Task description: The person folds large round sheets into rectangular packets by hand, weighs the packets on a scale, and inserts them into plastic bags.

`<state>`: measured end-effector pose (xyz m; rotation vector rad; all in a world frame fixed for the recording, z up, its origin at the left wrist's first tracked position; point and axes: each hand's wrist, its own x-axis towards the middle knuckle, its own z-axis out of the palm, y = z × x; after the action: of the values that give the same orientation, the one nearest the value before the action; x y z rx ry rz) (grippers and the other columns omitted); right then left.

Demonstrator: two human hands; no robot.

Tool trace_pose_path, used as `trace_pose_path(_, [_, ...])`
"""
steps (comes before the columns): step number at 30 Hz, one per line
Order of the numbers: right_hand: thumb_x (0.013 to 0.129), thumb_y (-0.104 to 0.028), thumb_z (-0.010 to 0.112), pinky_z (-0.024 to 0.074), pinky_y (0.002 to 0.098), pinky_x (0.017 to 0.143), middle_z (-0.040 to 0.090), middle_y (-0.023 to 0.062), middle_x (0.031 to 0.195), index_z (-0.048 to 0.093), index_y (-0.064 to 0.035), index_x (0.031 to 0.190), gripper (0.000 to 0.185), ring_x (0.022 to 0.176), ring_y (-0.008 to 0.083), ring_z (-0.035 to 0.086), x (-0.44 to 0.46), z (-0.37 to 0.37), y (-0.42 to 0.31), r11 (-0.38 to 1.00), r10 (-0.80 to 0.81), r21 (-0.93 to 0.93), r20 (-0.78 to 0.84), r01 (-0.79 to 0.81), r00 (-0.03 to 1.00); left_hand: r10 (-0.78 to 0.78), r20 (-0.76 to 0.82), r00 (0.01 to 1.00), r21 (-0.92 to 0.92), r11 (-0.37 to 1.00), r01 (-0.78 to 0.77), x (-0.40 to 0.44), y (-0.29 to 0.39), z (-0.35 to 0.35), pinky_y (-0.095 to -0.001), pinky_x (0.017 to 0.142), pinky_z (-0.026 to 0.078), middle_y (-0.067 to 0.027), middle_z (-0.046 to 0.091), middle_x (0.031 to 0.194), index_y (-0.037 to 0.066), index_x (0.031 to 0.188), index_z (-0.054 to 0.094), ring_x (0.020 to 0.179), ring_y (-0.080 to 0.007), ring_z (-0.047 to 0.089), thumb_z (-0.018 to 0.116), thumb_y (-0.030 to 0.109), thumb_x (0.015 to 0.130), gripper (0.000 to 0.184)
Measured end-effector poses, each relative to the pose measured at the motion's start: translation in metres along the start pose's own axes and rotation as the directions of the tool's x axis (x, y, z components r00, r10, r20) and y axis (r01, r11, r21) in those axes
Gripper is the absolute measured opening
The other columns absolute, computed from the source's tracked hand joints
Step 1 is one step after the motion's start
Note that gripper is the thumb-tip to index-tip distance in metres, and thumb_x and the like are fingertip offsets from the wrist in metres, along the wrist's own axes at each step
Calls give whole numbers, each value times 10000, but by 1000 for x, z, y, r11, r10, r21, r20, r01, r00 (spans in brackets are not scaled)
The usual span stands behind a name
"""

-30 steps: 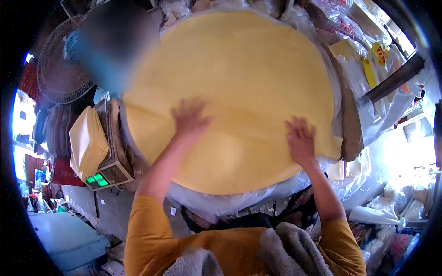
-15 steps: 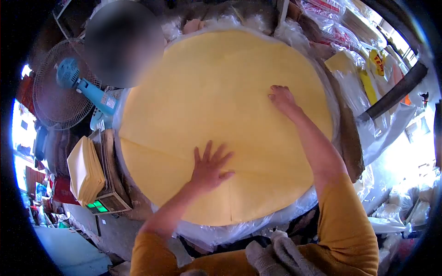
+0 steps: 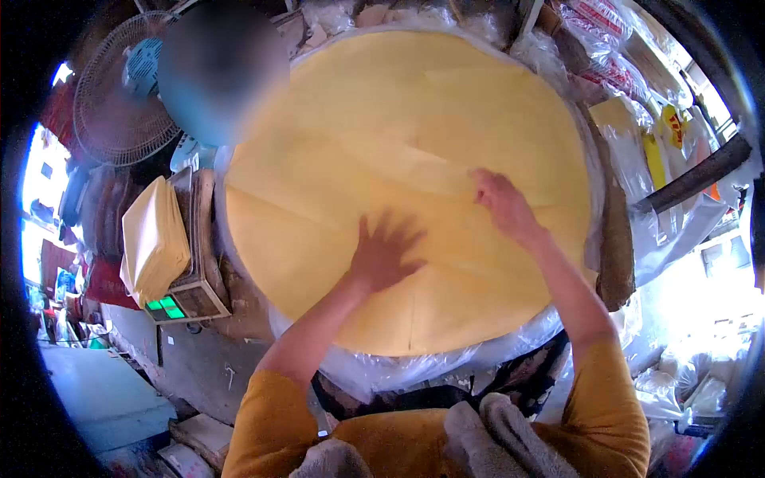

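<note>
A large round yellow sheet [image 3: 335, 103], smooth and thin, covers most of the round work surface in front of me. My left hand [image 3: 385, 253] rests on its near half with the fingers spread wide, slightly blurred. Farther right, my right hand [image 3: 508, 205] is closed, its fingertips pinched together at the sheet's surface. Shallow creases run across the sheet between and beyond the two hands. What lies between the right fingertips is mostly hidden, but it appears to be the sheet.
Clear plastic [image 3: 382, 373] hangs out under the sheet's near edge. At left, folded yellow sheets [image 3: 155, 239] lie on a scale with a lit green display [image 3: 165, 307]. A fan [image 3: 123, 92] and a blurred person are at far left. Plastic-wrapped packs [image 3: 602, 48] line the right.
The view has shifted, so the table sits higher. My left hand has slid forward over the sheet. The right hand has drawn nearer and its fingers have curled in; creases have appeared across the sheet.
</note>
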<state>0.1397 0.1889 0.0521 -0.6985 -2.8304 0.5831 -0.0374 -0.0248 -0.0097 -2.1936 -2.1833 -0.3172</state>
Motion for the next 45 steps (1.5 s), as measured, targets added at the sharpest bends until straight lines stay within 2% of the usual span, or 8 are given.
trace_pose_path(8, [732,65,500,231,447,1058,499,138,1169,319,-37,1288,594,1248,282,353,-39,61,7,992,-125,-25,-33,124,992,-88,402,911,-141,978,157,12,-15,-29,-599,1028,126,-132,378,1345,106,1282,435,1297,-312,250,497,431,833,558])
trace_pose_path(12, [732,72,495,218,459,1061,509,117,1166,344,-54,1279,581,1260,273,343,-40,56,5,990,-139,-29,-34,138,990,-182,-223,958,-477,877,56,39,-50,-21,-599,1021,131,-151,384,1344,151,1279,442,1279,-366,261,481,384,834,504])
trace_pose_path(15, [760,25,483,185,499,1063,483,99,1231,370,-78,1270,532,1282,268,311,-34,41,3,997,-71,27,82,69,994,-235,-199,951,19,970,243,56,-47,-26,-601,1034,89,-138,236,1431,185,1343,353,1324,-381,150,451,426,851,557])
trace_pose_path(24, [903,-286,411,160,580,1033,190,60,1448,305,-182,1355,476,1342,278,153,-36,37,9,904,128,-401,-73,-146,989,-339,43,940,58,940,336,55,-51,-2,-633,1018,49,-105,122,1473,257,1386,269,1341,-394,58,418,558,836,645])
trace_pose_path(28, [878,-254,453,274,540,980,358,88,1352,384,-156,1299,438,1252,305,316,-39,8,35,926,160,-352,35,-137,987,-352,369,860,87,935,345,56,-2,-33,-642,1011,69,-69,136,1473,276,1380,273,1343,-384,67,398,554,856,606])
trace_pose_path(31, [852,-220,481,382,491,889,494,104,1203,469,-130,1218,377,1120,312,446,-57,-12,61,922,233,-303,-60,-240,971,139,298,944,-51,990,-129,6,22,-13,-642,1010,90,-30,185,1464,236,1351,334,1349,-329,112,406,492,877,544])
trace_pose_path(39, [786,-137,497,465,441,752,618,176,893,553,-79,1100,324,822,346,587,-55,41,93,952,253,-245,300,-182,920,-224,331,917,236,960,149,34,-52,-39,-500,1081,141,-59,313,1406,140,1290,421,1321,-245,242,438,154,866,424])
trace_pose_path(45, [741,-113,532,381,362,964,464,110,1274,451,-77,1229,495,1182,257,438,-70,49,-14,981,-176,-75,29,178,984,26,159,987,-157,988,-1,-51,-64,-26,-370,1096,192,-139,313,1392,30,1284,396,1316,-278,241,472,0,775,516])
